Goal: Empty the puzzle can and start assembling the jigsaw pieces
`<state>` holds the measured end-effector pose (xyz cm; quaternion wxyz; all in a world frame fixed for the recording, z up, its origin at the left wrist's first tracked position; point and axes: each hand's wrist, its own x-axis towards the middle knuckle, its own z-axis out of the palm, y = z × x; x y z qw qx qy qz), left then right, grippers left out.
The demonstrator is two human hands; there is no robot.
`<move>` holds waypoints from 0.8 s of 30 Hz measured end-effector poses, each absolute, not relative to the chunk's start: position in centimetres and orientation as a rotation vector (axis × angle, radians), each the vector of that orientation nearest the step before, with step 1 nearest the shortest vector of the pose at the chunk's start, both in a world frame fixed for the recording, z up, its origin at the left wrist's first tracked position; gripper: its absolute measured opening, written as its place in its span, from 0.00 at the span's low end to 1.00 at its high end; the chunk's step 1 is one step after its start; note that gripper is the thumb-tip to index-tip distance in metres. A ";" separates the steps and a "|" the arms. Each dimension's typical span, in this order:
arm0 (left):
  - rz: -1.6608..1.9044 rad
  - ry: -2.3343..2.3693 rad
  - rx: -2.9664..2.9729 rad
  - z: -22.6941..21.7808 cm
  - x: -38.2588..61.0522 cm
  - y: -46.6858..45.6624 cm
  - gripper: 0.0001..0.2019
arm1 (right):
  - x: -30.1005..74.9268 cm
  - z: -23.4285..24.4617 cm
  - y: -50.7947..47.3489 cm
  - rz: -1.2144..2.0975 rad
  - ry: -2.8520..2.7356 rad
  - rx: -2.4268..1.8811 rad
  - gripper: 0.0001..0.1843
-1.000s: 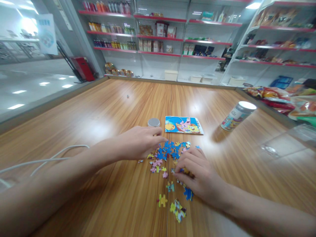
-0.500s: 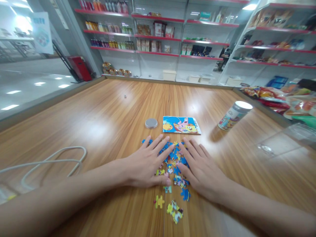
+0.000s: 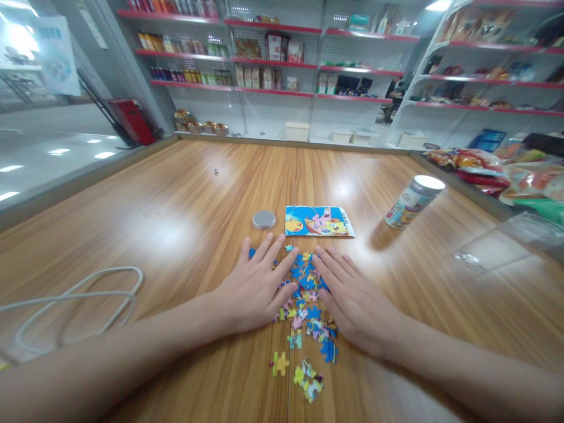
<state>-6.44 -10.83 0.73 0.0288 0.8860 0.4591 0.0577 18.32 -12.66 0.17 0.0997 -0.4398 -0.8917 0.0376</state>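
Note:
Palm down with fingers spread, my left hand point(image 3: 258, 285) lies over the left side of a heap of jigsaw puzzle pieces point(image 3: 304, 273). From the right, my right hand point(image 3: 352, 294) rests flat against the same heap, its fingers stretched out. Blue, yellow and pink pieces show between the two hands; some are hidden under the fingers. Nearer to me lie a yellow puzzle piece point(image 3: 279, 364) and a small yellow-and-white cluster of pieces point(image 3: 308, 380). Just beyond the heap is a cartoon picture card point(image 3: 318, 222), with a round metal lid point(image 3: 264, 220) to its left.
A printed cylindrical can point(image 3: 413, 202) stands at the right. A white cable point(image 3: 83, 295) loops across the table at the left. Clear plastic packaging point(image 3: 497, 252) and several bagged goods point(image 3: 480, 167) lie along the right edge. Stocked shelves point(image 3: 273, 61) rise behind the table.
My left hand has shifted slightly left, with its thumb drawn up closer to the fingers, uncovering more pieces. My right hand has barely moved. The whole view has shifted a little.

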 end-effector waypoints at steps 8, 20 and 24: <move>0.061 1.128 2.787 1.4 -6.7 -10.8 0.38 | 18.6 -0.2 -11.7 0.268 -2.557 -1.184 0.27; 0.121 1.366 2.701 0.7 -6.4 -10.5 0.35 | 18.3 -0.1 -12.1 0.089 -2.581 -1.430 0.32; 0.092 1.113 2.768 1.1 -6.8 -10.5 0.39 | 18.3 0.5 -12.5 0.100 -2.681 -1.244 0.37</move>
